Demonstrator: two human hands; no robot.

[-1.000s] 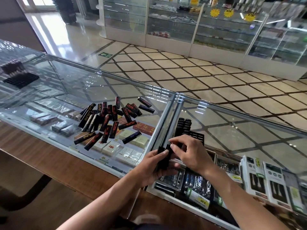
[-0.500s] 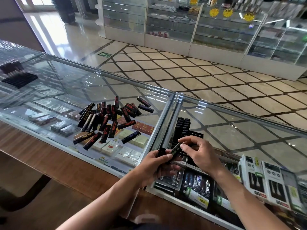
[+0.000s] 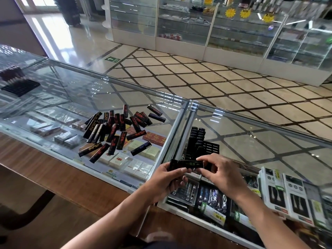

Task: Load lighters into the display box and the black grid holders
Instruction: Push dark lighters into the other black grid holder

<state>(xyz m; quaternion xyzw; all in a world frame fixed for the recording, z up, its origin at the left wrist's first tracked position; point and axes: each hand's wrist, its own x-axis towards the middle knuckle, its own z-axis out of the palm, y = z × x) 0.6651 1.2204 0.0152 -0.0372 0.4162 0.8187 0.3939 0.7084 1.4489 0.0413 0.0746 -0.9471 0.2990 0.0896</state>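
A heap of several black lighters (image 3: 118,130) with red and gold print lies on the glass counter (image 3: 71,97). A black grid holder (image 3: 209,147) stands on the glass to the right, with two rows of lighters (image 3: 196,137) upright in its left side. Just in front of it, my left hand (image 3: 167,178) grips a small bunch of black lighters (image 3: 175,164). My right hand (image 3: 218,169) pinches one black lighter (image 3: 193,164) lying sideways, its left end over the bunch.
A second black grid holder (image 3: 20,87) with lighters (image 3: 11,73) sits at the far left of the counter. Boxed goods (image 3: 280,193) lie under the glass at right. A wooden ledge (image 3: 62,178) runs along the near side.
My right hand has drawn one lighter out of the bunch and turned it sideways. Both hands have shifted slightly toward me. The heap and holders have not moved.
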